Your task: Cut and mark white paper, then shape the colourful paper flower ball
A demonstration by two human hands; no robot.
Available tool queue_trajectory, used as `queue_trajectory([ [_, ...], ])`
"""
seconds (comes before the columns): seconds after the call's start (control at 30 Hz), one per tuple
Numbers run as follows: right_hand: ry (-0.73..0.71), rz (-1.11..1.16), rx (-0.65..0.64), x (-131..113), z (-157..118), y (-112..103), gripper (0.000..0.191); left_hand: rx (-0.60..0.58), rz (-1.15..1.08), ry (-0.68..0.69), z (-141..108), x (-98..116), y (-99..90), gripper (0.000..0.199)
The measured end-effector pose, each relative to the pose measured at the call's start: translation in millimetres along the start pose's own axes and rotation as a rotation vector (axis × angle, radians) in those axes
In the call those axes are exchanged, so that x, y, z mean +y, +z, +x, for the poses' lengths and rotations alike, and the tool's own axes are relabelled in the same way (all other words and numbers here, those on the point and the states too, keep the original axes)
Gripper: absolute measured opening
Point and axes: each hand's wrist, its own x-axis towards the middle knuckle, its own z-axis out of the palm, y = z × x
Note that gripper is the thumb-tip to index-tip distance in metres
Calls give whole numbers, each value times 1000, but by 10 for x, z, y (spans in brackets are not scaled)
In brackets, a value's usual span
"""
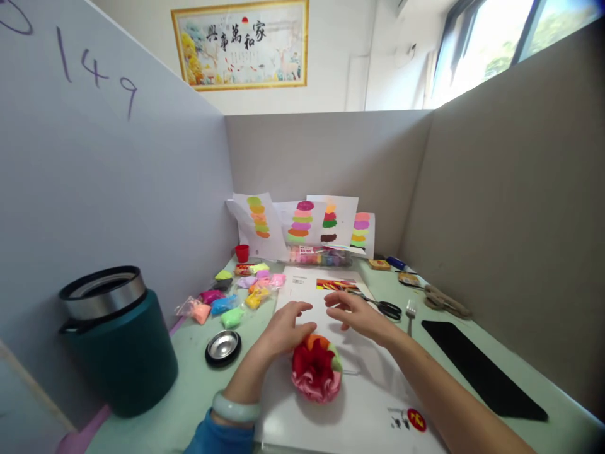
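Note:
A ruffled flower [316, 371], red in the middle with pink, orange and light green outer petals, sits on a white board [293, 429]. Just beyond its left side hovers my left hand [286, 326], fingers loosely bent and thumb apart. Whether its lower edge brushes the flower, I cannot tell. My right hand [353, 315] hangs over the board beyond the flower, its fingers spread and curved with nothing between them. A thin pale stick [350, 372] lies beside the flower.
Bags of coloured clay [230, 317], a round lid [223, 348] and a large teal flask [118, 353] stand on the left. To the right lie black scissors [389, 309], a fork [411, 310] and a black strip [482, 369]. Partition walls [326, 154] enclose the table.

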Motion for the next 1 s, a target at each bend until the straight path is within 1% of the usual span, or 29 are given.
queue_trajectory([
  [0.03, -14, -27, -45, -35, -36, 10, 39, 3, 34, -10, -4, -10, 7, 38],
  [0.1, -61, -89, -185, -139, -168, 30, 39, 14, 89, -22, -5, -36, 15, 37],
  [0.13, -101, -126, -254, -201, -254, 48, 45, 20, 105, -22, -3, -53, 18, 37],
  [0.17, -139, -159, -309, -262, -345, 77, 60, 29, 117, -20, 0, -72, 22, 36],
  [0.2, -180, -194, -329, -315, -431, 118, 75, 42, 123, -17, 4, -89, 26, 35],
  [0.23, -225, -233, -328, -356, -506, 168, 87, 54, 126, -16, 9, -104, 31, 34],
  [0.27, -257, -261, -307, -379, -562, 224, 94, 65, 126, -18, 14, -114, 35, 32],
  [0.3, -278, -275, -287, -382, -594, 278, 95, 74, 120, -23, 19, -117, 36, 31],
  [0.37, -261, -238, -246, -328, -581, 359, 83, 83, 81, -25, 25, -95, 28, 28],
  [0.4, -214, -175, -221, -279, -540, 376, 75, 85, 34, -23, 24, -69, 16, 27],
  [0.47, -45, 32, -157, -161, -413, 352, 59, 63, -136, -35, 7, 2, -22, 31],
  [0.53, 113, 235, -128, -62, -279, 275, 49, -14, -358, -72, -29, 77, -67, 40],
  [0.57, 153, 284, -130, -33, -229, 228, 46, -70, -443, -92, -50, 106, -88, 44],
  [0.6, 163, 293, -129, -22, -199, 185, 45, -126, -492, -103, -70, 124, -105, 46],
  [0.67, 104, 225, -132, -58, -216, 127, 44, -215, -491, -92, -97, 129, -123, 47],
  [0.7, 47, 166, -144, -101, -263, 120, 43, -226, -463, -78, -100, 117, -124, 47],
  [0.77, -90, 34, -216, -219, -422, 162, 47, -186, -418, -55, -88, 78, -113, 47],
  [0.8, -149, -35, -267, -283, -519, 211, 58, -146, -409, -53, -75, 56, -103, 47],
  [0.83, -198, -107, -299, -341, -615, 276, 78, -105, -408, -62, -59, 36, -92, 47],
  [0.87, -244, -180, -311, -388, -702, 352, 93, -75, -411, -78, -44, 19, -82, 47],
  [0.9, -284, -243, -328, -421, -771, 432, 96, -58, -414, -97, -30, 7, -73, 46],
  [0.97, -327, -286, -328, -431, -833, 572, 88, -43, -419, -127, -13, 2, -67, 46],
  [1.0, -320, -255, -299, -411, -823, 618, 82, -41, -424, -131, -11, 9, -70, 46],
])
